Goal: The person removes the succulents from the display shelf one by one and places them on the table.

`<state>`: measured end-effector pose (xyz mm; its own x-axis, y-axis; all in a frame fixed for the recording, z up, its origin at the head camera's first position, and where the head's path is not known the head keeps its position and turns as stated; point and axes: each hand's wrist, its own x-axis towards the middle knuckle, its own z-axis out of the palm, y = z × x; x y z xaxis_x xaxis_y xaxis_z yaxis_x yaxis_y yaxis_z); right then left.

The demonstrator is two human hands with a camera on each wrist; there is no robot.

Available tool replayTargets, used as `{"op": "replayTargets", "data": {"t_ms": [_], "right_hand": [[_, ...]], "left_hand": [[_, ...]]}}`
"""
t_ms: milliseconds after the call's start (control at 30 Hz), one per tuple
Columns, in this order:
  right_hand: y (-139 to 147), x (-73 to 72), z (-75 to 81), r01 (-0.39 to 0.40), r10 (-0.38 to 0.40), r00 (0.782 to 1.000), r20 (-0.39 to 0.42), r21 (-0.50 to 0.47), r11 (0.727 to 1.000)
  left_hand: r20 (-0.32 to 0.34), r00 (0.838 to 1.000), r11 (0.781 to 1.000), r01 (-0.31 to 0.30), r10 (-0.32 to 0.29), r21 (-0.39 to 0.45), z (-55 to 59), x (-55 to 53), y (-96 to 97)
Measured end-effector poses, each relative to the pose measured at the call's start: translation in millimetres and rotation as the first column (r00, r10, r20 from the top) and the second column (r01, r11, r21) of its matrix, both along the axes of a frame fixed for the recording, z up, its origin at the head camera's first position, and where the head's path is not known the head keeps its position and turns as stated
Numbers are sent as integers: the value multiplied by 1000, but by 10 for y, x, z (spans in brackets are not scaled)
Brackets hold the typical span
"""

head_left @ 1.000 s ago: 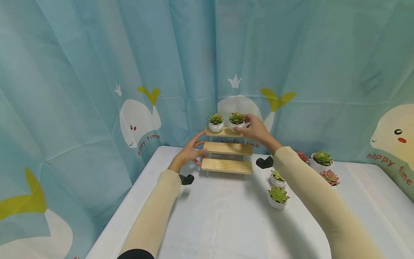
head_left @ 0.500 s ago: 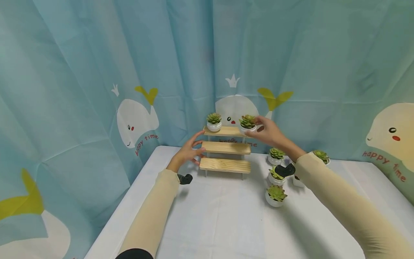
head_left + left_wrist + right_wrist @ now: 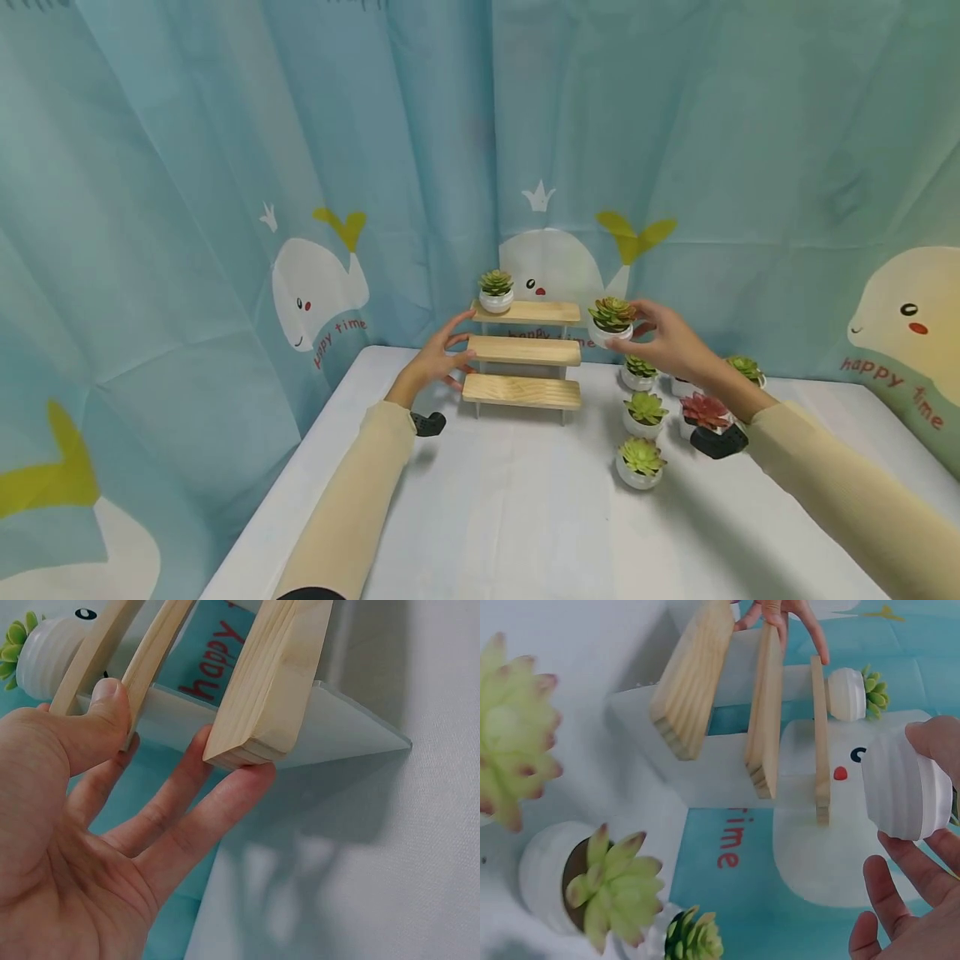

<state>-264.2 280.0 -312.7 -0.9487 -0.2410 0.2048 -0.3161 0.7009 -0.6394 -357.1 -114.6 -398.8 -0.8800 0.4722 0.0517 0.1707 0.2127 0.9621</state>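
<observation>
A three-tier wooden display stand (image 3: 524, 350) with clear side supports stands at the back of the table. My left hand (image 3: 435, 360) touches its left end, fingers spread and fairly straight, with the thumb (image 3: 109, 705) at the middle board and fingertips against the lowest board. A potted succulent (image 3: 496, 292) in a white pot sits at the left of the top board. To the right of the stand, my right hand (image 3: 675, 340) pinches another potted succulent (image 3: 611, 323) by its white ribbed pot (image 3: 904, 787), lifted off the board and upright.
Right of the stand, several potted succulents stand on the white table (image 3: 510, 500): a front green one (image 3: 640, 462), another green one (image 3: 643, 414), a red one (image 3: 703, 412), others partly hidden by the right arm. A blue curtain (image 3: 420, 167) hangs close behind.
My right hand has carried the potted succulent from the right part of the top board to the right and slightly down, clear of the stand. My left hand has stayed at the stand.
</observation>
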Motion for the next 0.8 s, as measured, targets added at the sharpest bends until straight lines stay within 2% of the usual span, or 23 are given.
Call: {"op": "replayTargets", "data": {"t_ms": [333, 667, 800], "right_hand": [[206, 232, -66, 0, 1, 1000, -26, 19, 1000], [325, 500, -121, 20, -20, 1000, -18, 36, 999], [388, 613, -183, 17, -17, 999, 34, -21, 1000]], "left_hand": [[9, 1000, 1000, 2, -2, 6, -4, -2, 2], [5, 1000, 1000, 7, -7, 16, -13, -10, 6], [5, 1000, 1000, 3, -3, 10, -15, -7, 1]]}}
